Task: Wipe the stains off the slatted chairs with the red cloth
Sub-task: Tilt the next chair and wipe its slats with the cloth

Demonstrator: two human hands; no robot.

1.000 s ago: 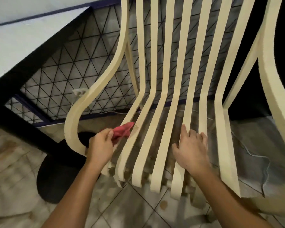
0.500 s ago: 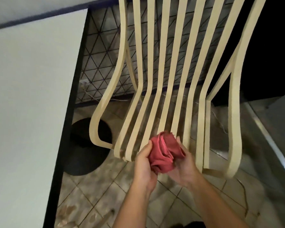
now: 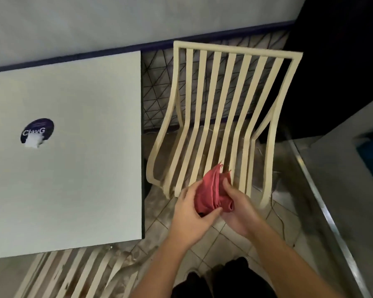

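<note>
On the far left, a pale worktop [image 3: 73, 168] fills my feed. It carries a round dark sticker [image 3: 37, 130] with white lettering that reads something like "ClavG"; its lower part is torn away, so I cannot make out more. Below the worktop's near edge the slats of a second chair [image 3: 82, 274] poke out, streaked with brownish marks.

Moving toward the middle, the left hand [image 3: 192, 216] grips the red cloth [image 3: 211, 194] from below and the side, thumb and fingers curled round the bundle. The right hand [image 3: 239, 211] grips the same cloth from the other side, its thumb pressed over the top fold. The cloth is bunched between both hands, above the tiled floor [image 3: 220, 244], just in front of the seat's front edge and, as far as I can tell, not touching any slat.

Behind the hands stands the cream slatted chair [image 3: 235, 50], upright, its slats sweeping from back to seat. Further right a metal rail [image 3: 317, 194] runs along the floor.

I judge this a pause in the wiping: the cloth is being refolded to bring up a fresh face. The next move calls for settling the cloth in one hand, then pressing it along a stained slat. The marked chair at lower left looks like it needs that most.
</note>
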